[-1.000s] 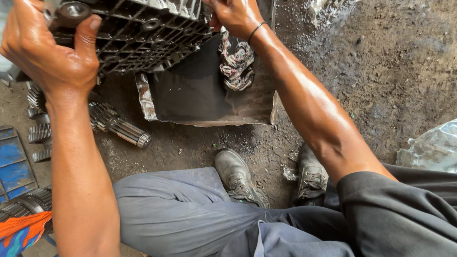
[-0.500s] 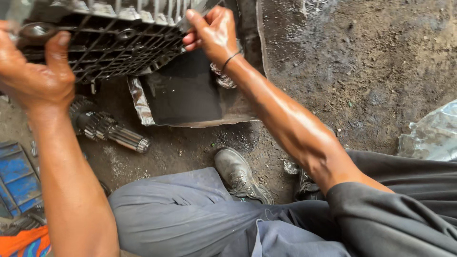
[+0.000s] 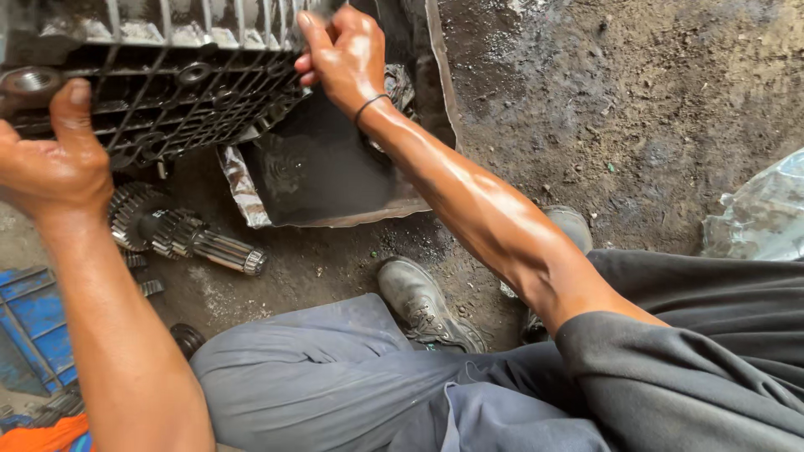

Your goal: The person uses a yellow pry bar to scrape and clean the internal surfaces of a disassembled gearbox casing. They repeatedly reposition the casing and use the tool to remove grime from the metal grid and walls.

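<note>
A heavy, ribbed metal gearbox housing (image 3: 167, 75), grey and greasy, is held up across the top left of the view. My left hand (image 3: 46, 163) grips its near left corner, thumb up beside a round bolt boss. My right hand (image 3: 343, 54) clasps its right edge, fingers curled over the rim; a thin black band circles that wrist. Below the housing lies a dark metal drain tray (image 3: 335, 180) with black oil in it. A crumpled rag (image 3: 400, 84) shows behind my right wrist.
A splined gear shaft (image 3: 180, 234) lies on the oily dirt ground left of the tray. My grey trousers and two worn shoes (image 3: 423, 305) fill the bottom. A blue tray (image 3: 33, 322) sits at left, clear plastic sheeting (image 3: 758, 213) at right.
The housing has shifted lower in the view and to the right, with both hands still on it. My left thumb now stands up beside the bolt boss.
</note>
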